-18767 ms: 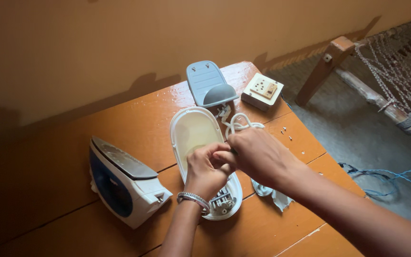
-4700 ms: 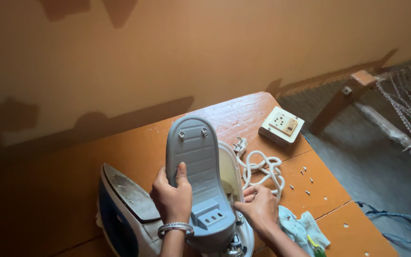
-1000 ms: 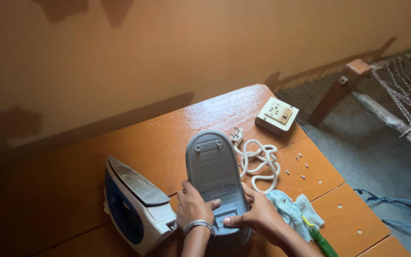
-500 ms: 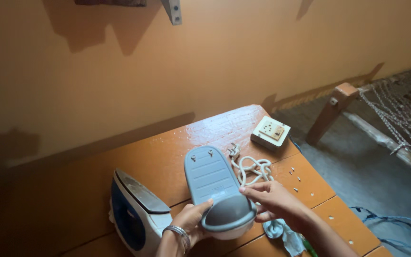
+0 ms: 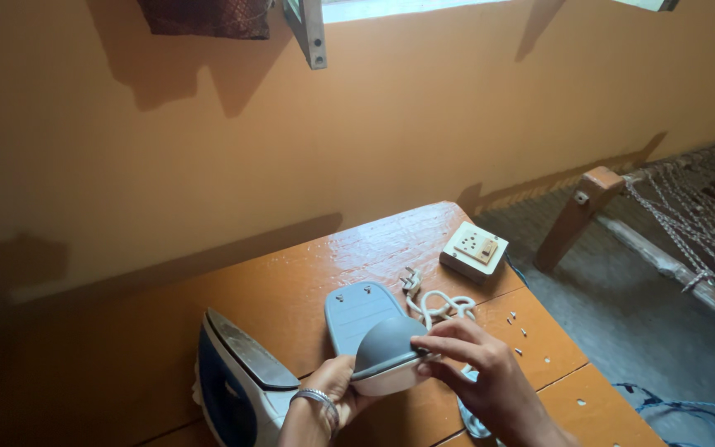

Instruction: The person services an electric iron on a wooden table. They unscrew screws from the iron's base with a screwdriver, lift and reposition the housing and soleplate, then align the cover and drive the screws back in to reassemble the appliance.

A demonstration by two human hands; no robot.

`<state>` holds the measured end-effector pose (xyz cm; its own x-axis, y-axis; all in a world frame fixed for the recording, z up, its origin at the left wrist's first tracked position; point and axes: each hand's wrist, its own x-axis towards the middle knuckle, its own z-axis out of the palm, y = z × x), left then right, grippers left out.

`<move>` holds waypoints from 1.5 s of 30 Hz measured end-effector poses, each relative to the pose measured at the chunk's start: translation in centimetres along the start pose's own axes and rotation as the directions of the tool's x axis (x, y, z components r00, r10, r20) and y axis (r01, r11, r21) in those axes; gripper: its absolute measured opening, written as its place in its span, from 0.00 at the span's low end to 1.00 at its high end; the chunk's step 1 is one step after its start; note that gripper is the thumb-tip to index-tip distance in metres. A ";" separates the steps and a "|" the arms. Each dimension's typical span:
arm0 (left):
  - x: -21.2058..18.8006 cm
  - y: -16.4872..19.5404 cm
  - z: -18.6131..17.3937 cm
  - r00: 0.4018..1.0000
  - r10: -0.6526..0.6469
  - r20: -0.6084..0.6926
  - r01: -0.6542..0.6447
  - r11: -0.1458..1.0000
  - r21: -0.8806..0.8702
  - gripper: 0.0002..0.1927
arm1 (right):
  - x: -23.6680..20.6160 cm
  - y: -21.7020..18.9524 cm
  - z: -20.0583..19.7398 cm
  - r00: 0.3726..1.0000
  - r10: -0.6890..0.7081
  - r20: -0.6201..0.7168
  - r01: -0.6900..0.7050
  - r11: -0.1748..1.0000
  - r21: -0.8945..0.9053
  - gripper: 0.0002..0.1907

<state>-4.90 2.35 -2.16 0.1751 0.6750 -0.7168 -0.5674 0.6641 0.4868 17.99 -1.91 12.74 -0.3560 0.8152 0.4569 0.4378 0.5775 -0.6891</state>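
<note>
both hands are gripping the grey iron housing [image 5: 378, 343] over the orange counter [image 5: 291, 290]: left hand [image 5: 337, 389] clamped beneath, right hand [image 5: 473, 364] pinching its rim. seating it evenly is mattering, keeping the white cord [image 5: 440, 306] clear.

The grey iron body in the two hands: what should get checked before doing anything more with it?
1. Left hand supports the grey iron body from below: ok.
2. Right hand grips its near end: ok.
3. White cord clear of the hands: cannot tell.
4. Small screws gathered together: not ok, scattered on the table.
5. Blue iron out of the way: ok, beside the left hand.
</note>
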 end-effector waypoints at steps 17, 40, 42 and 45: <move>-1.2 -0.5 1.5 0.999 0.030 0.020 -0.029 0.999 -0.024 0.15 | -0.2 -0.7 1.3 0.991 -0.101 -0.086 0.096 0.993 -0.063 0.12; -3.0 -0.1 3.9 0.996 0.086 0.028 -0.088 0.990 0.111 0.18 | -0.5 -0.3 0.3 0.983 0.034 0.180 -0.010 0.991 -0.132 0.49; -3.1 0.0 4.0 0.996 0.086 0.018 -0.088 0.987 0.131 0.19 | -0.4 -0.4 0.7 0.986 0.013 0.169 0.017 0.985 -0.174 0.48; -3.0 0.1 4.5 0.992 0.115 -0.046 -0.097 0.951 0.295 0.18 | -0.2 -0.4 1.4 0.964 0.136 0.227 -0.084 0.971 -0.224 0.58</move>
<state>-1.86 1.87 2.35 0.0713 0.7316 -0.6780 -0.3194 0.6607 0.6793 16.70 -2.32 12.14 -0.4711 0.8543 0.2198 0.6401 0.5025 -0.5811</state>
